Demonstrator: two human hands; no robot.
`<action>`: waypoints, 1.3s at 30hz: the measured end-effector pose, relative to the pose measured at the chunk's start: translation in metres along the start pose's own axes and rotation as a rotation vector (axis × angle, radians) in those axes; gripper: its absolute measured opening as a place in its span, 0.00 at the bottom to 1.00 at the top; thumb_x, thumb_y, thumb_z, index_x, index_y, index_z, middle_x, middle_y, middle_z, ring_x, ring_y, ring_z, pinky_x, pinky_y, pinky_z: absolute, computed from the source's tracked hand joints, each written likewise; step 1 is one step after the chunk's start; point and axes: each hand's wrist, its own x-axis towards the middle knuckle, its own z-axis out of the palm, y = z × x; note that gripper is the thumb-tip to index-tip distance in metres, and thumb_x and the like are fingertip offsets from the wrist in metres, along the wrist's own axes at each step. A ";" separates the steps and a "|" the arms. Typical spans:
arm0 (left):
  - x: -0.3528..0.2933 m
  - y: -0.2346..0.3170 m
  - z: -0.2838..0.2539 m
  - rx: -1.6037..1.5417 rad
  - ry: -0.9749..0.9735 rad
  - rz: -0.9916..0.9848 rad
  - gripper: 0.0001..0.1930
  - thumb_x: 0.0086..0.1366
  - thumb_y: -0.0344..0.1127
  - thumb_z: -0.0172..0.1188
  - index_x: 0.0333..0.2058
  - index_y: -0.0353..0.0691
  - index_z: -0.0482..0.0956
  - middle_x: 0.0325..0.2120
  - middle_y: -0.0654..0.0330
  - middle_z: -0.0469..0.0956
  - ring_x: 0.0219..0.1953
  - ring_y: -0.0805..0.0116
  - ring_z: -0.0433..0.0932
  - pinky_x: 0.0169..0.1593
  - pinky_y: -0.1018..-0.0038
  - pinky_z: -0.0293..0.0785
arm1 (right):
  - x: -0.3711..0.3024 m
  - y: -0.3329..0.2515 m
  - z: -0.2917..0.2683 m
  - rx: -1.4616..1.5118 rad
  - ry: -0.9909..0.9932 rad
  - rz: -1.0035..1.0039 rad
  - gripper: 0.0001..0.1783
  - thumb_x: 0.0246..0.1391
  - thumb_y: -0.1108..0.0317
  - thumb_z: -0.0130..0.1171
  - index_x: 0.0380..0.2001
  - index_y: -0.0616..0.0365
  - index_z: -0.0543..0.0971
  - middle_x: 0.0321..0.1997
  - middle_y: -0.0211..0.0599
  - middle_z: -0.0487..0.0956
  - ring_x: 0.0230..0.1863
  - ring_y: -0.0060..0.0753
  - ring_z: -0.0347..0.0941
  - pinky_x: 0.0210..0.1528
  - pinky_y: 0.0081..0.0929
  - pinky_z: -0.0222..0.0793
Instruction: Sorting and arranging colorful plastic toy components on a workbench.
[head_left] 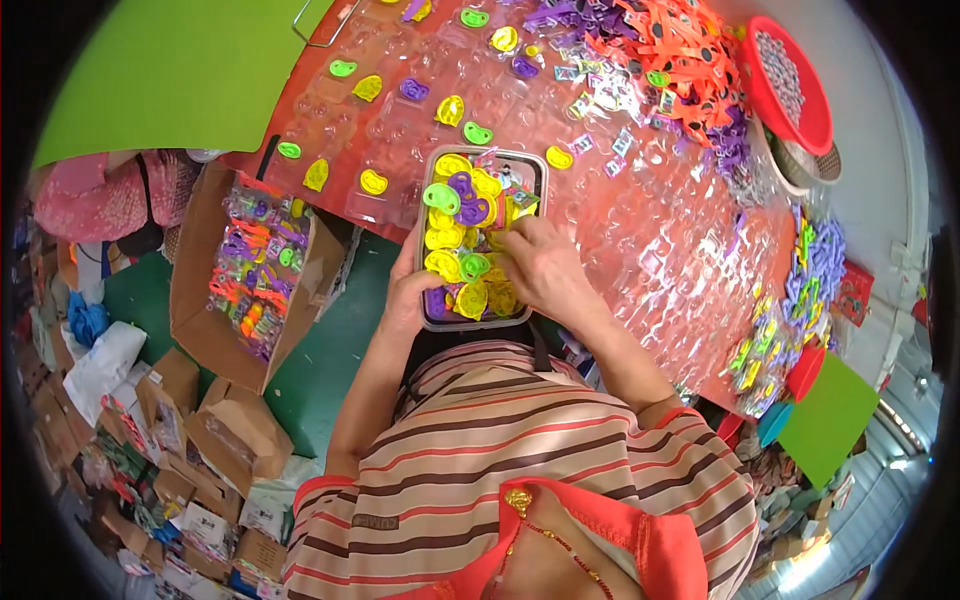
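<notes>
A clear rectangular plastic box (pixel 428 200), held close to my body at the table's near edge, is filled with yellow, green and purple plastic pacifiers. My left hand (pixel 408 290) grips its left wall, with the thumb over the rim. My right hand (pixel 540 262) reaches over the right wall, fingers curled down among the pieces; what they pinch, if anything, is hidden. Near the middle of the box, a purple pacifier (pixel 470 200) lies beside a green pacifier (pixel 441 198). Yellow pacifiers (pixel 443 238) fill much of the rest.
Clear blister trays (pixel 640 290) cover the red table, with single pacifiers (pixel 450 110) in some at the far left. Orange straps (pixel 680 60) are heaped at the far right, beside a red basin (pixel 822 110) of beads. An open carton (pixel 190 290) of packed pieces stands left.
</notes>
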 end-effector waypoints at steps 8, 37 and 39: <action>-0.008 -0.002 -0.012 0.044 -0.040 -0.099 0.48 0.46 0.22 0.56 0.71 0.37 0.57 0.64 0.54 0.69 0.65 0.57 0.69 0.68 0.62 0.66 | -0.037 -0.026 0.044 -0.283 -0.023 -0.017 0.17 0.53 0.61 0.61 0.46 0.50 0.78 0.49 0.37 0.73 0.52 0.39 0.69 0.54 0.39 0.61; -0.036 -0.056 0.054 0.030 0.208 0.067 0.51 0.45 0.19 0.56 0.72 0.38 0.52 0.65 0.50 0.67 0.63 0.51 0.71 0.65 0.57 0.69 | 0.050 0.300 -0.027 0.173 0.428 0.362 0.13 0.53 0.73 0.59 0.43 0.59 0.82 0.39 0.50 0.79 0.42 0.49 0.78 0.45 0.43 0.73; -0.039 -0.062 0.064 -0.033 0.200 0.079 0.50 0.46 0.19 0.58 0.72 0.38 0.53 0.65 0.49 0.67 0.62 0.52 0.72 0.64 0.57 0.71 | 0.069 0.307 -0.035 0.138 0.359 0.340 0.14 0.53 0.72 0.59 0.44 0.56 0.82 0.43 0.51 0.78 0.44 0.54 0.77 0.46 0.46 0.72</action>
